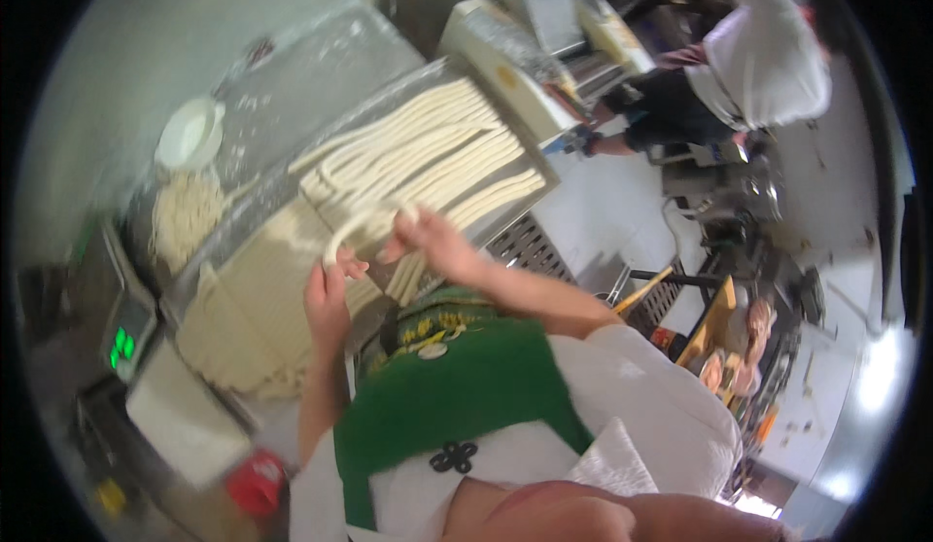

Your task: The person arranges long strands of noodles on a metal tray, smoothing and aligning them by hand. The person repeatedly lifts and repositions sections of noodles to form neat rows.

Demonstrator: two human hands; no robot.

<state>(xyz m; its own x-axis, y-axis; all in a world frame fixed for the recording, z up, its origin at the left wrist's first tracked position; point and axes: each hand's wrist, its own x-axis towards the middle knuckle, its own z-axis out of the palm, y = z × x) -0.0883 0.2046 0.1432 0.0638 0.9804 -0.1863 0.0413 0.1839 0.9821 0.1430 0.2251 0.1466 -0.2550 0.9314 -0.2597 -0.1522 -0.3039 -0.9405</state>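
A pale rope of dough [348, 230] arcs between my two hands above the metal worktable. Its near end is pinched in the fingers of my left hand [328, 290]. My right hand [436, 244] grips the other end, partly covering it. Just beyond my hands, long dough strips [430, 141] lie side by side in rows, with gaps between some of them. To the left of my left hand spreads a wide flat sheet of dough [251, 323], marked with parallel lines. A few short strips [403, 279] lie under my right wrist.
A white bowl [191, 134] and a heap of dough pieces [188, 210] sit at the left. Nearby stands a scale with a lit green display [122, 347]. A machine [510, 61] borders the table's far end; beyond it, another person [758, 68] bends over. A red container [255, 482] is low left.
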